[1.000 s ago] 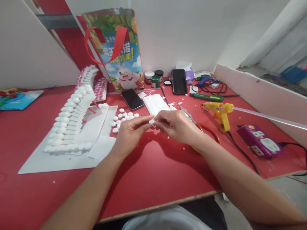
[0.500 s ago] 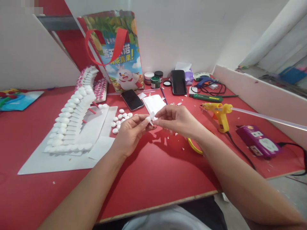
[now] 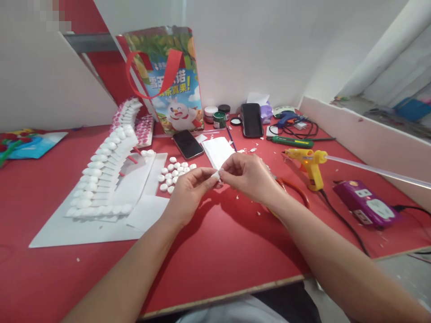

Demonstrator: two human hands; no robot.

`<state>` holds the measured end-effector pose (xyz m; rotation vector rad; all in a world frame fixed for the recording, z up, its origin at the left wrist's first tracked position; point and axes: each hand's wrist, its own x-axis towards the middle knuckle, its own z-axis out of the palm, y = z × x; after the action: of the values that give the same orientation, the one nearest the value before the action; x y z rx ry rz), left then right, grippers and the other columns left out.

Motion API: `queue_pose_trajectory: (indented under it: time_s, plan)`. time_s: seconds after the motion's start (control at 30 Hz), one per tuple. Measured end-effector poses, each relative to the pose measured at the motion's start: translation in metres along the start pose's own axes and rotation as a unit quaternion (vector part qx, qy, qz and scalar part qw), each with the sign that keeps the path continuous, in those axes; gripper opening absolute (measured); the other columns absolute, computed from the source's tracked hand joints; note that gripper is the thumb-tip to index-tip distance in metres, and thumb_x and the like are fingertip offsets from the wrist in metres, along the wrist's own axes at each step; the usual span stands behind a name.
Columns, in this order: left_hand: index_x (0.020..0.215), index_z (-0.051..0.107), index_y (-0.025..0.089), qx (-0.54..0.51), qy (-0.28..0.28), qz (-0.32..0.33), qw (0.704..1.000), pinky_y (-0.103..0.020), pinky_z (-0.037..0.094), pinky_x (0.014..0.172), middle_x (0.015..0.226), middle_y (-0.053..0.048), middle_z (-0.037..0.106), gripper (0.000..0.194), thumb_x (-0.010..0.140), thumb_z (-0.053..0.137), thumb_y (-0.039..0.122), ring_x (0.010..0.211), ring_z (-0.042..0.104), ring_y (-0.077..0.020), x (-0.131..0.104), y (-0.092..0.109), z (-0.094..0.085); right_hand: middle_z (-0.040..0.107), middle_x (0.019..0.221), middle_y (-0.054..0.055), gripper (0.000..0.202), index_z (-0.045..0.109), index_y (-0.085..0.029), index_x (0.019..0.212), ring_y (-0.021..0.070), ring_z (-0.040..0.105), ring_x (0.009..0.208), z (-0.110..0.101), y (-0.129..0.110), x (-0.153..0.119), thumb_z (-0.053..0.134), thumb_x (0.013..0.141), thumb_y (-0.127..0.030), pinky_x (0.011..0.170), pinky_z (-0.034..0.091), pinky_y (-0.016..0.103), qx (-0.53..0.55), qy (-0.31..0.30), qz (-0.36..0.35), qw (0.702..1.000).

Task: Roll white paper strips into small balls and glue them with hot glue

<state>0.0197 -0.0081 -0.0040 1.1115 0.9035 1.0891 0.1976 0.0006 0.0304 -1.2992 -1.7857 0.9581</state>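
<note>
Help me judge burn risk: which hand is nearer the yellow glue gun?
Right. The right hand is to the left of the yellow glue gun, not touching it; the left hand is farther away, to the left of the right hand.

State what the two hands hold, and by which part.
The left hand and right hand pinch a small white piece; which part each grips is unclear.
</note>
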Motion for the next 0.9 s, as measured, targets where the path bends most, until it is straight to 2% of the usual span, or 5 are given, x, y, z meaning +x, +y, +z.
queue_pose_trajectory:
  time_s: [0.27,0.4,0.6,0.8,0.9]
  plan:
    - [0.095,0.075,0.017,-0.004,-0.001,0.016,1.0,-0.03,0.055,0.086,0.09,-0.004,0.075,0.024,0.082,0.081,0.036,0.084,0.068,-0.0155,0.001,0.001,-0.002,0.071,0.076,0.002,0.009,0.063,-0.016,0.088,0.0112,0.057,0.063,0.001,0.002,-0.003,0.057,0.094,-0.02,0.062,0.037,0.024,-0.186,0.014,-0.155,0.97]
    - [0.094,0.073,0.015,-0.02,0.022,0.002,1.0,-0.031,0.055,0.085,0.086,-0.004,0.075,0.029,0.078,0.084,0.037,0.08,0.07,-0.0157,0.002,0.004,-0.007,0.073,0.082,0.005,0.015,0.065,-0.015,0.106,0.0141,0.06,0.066,-0.005,-0.018,-0.004,0.056,0.099,-0.025,0.061,0.034,0.025,-0.281,-0.005,-0.079,0.956]
    - [0.088,0.07,0.013,-0.03,0.069,0.004,0.997,-0.024,0.05,0.067,0.081,-0.004,0.074,0.037,0.067,0.09,0.036,0.061,0.059,-0.0086,0.002,0.016,-0.007,0.063,0.066,0.006,0.031,0.062,-0.018,0.078,0.0196,0.058,0.058,-0.041,-0.054,-0.051,0.051,0.101,-0.036,0.054,0.023,0.031,-0.531,-0.091,0.078,0.839]
    - [0.087,0.072,0.012,-0.072,0.03,-0.014,0.997,-0.021,0.048,0.065,0.078,-0.002,0.07,0.033,0.07,0.089,0.035,0.06,0.054,-0.0064,0.002,0.015,-0.005,0.063,0.077,0.016,0.026,0.057,-0.017,0.078,0.0294,0.063,0.071,-0.095,0.013,-0.098,0.053,0.097,-0.035,0.065,0.038,0.036,-0.65,0.05,0.188,0.735]
    - [0.084,0.072,0.013,-0.12,0.006,-0.043,0.992,-0.021,0.05,0.064,0.078,-0.002,0.069,0.029,0.07,0.09,0.032,0.059,0.053,-0.0061,0.002,0.015,-0.004,0.063,0.081,0.015,0.026,0.054,-0.019,0.079,0.0265,0.061,0.074,-0.113,0.043,-0.085,0.051,0.098,-0.036,0.065,0.038,0.034,-0.562,0.11,0.203,0.794]
